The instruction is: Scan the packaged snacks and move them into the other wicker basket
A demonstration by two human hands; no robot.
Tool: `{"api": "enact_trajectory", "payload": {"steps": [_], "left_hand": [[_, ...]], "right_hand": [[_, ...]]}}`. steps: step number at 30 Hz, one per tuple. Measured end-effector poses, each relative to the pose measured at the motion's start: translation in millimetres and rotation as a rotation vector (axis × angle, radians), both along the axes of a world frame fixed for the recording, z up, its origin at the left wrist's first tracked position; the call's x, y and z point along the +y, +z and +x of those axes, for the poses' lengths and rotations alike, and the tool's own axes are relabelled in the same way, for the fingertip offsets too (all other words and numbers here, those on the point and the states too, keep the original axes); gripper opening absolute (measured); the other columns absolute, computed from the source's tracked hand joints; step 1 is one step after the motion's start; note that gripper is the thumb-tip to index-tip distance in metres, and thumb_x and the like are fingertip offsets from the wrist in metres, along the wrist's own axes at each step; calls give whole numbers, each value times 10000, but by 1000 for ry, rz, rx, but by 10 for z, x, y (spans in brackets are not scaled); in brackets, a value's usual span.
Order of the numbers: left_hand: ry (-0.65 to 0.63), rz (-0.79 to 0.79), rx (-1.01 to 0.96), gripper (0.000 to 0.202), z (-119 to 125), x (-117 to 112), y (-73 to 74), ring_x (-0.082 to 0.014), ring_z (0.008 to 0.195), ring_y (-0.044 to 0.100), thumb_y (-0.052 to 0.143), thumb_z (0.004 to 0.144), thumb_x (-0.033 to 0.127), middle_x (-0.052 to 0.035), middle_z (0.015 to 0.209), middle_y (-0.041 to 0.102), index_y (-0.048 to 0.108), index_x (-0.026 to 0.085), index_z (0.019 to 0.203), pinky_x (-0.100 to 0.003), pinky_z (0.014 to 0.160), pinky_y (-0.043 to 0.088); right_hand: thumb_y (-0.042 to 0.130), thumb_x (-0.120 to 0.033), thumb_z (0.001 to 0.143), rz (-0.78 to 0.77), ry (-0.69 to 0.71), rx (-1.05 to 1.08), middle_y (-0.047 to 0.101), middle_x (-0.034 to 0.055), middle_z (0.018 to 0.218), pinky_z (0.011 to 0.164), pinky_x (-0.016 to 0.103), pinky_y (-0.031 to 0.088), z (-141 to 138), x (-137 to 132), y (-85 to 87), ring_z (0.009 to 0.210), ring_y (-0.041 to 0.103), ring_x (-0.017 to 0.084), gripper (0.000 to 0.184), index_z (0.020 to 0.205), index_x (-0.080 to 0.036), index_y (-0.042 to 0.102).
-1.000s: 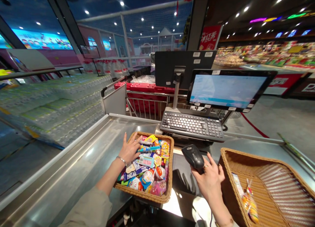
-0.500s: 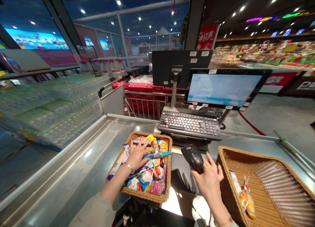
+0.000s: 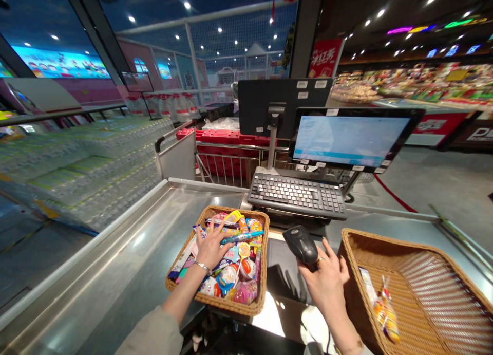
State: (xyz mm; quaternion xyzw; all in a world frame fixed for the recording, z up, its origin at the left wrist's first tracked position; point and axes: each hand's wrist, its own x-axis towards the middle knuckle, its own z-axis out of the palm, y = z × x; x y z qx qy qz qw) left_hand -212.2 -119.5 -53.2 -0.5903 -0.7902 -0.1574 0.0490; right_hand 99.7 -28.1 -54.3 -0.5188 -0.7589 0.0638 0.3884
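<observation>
My left hand (image 3: 210, 247) lies over a wicker basket (image 3: 265, 226) packed with colourful sweets and small toys. Its fingers are spread across the packets, and a blue pen-shaped item (image 3: 242, 237) rests against the thumb and index finger. Several round capsule eggs (image 3: 229, 275) show near the basket's front. A black barcode scanner (image 3: 301, 244) is in my right hand (image 3: 326, 280), its head angled toward the upper left. Some of that hand's fingers stick out loosely to the right, and the scanner's grip is hidden behind the palm.
A second wicker basket (image 3: 427, 283) on the right contains a yellow-orange wrapped item (image 3: 386, 314) and a pale packet (image 3: 367, 283). Behind the scanner stand a keyboard (image 3: 296, 193) and a lit monitor (image 3: 350, 139). The metal counter (image 3: 127, 242) has a raised edge on the left.
My left hand has shifted slightly, its fingers spreading flatter over the sweets. The blue pen-shaped item has moved a little left and tilted. My right hand and the scanner stay put.
</observation>
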Motion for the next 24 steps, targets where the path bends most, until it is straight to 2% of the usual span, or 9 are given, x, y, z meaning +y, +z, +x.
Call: {"api": "enact_trajectory", "payload": {"steps": [4,8,17,24], "left_hand": [[16,17,-11,138,-4,9,-10,-370,1442,232,628,857,387,-10,1429,515,713,331,950,-774,1059,-19],[1,50,18,112,25,24,51,-365,1443,231,634,858,366,-2,1437,504,722,320,908,-765,1067,-41],[-50,188,153,147,157,140,368,-375,1460,161,660,835,400,-11,1500,416,734,318,932,-754,1074,-76],[-120,261,174,130,309,338,564,-383,1461,156,681,819,376,-25,1489,435,738,311,915,-761,1069,-78]], "right_hand": [[555,-384,727,13,0,1,710,30,1102,1072,610,181,4,-5,3,1278,474,310,222,876,-260,663],[550,-384,739,30,1,-3,710,30,1101,1077,604,180,9,-8,16,1282,471,306,234,904,-259,659],[538,-381,772,68,13,-27,692,39,1152,1064,617,178,34,-12,48,1297,453,316,217,901,-259,662],[549,-366,757,115,1,-19,692,36,1157,1048,619,189,68,-20,91,1291,458,326,216,907,-262,665]]}}
